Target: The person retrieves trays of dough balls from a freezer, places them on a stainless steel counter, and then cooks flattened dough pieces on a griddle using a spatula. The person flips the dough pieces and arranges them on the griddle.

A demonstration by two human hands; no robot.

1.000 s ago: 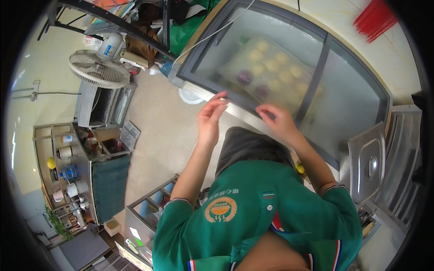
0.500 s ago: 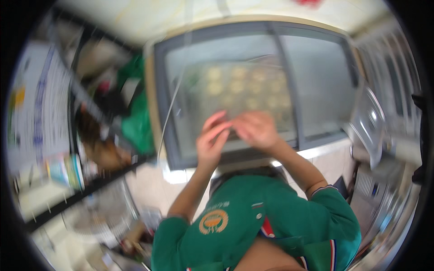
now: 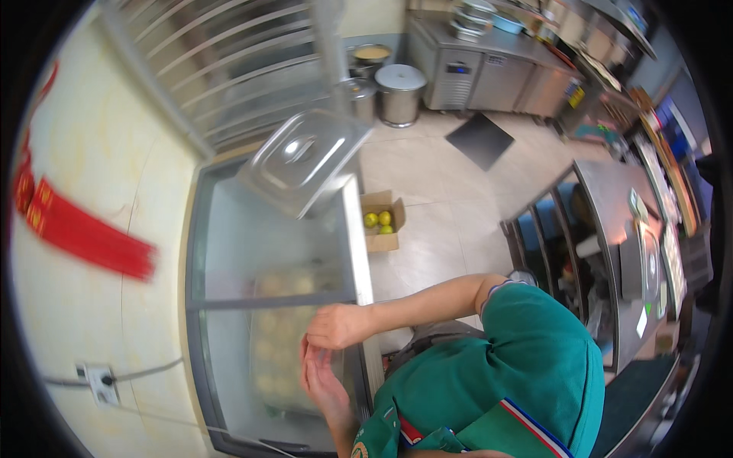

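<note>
Tiled flr (image 3: 427, 172) w/ box (image 3: 384, 243) of yellow-green fruit (image 3: 371, 220); steel lid (image 3: 301, 156) at one end of glass-top freezer (image 3: 229, 237); pale round items (image 3: 276, 359) under the glass; R hand (image 3: 336, 326) & L hand (image 3: 324, 384) v. close together above it; R fingers curled, L fingers part-open, slightly bent; can't tell if they've hold of anything.

The glass panel (image 3: 229, 366) looks smooth, the metal lid (image 3: 305, 163) glossy.
</note>
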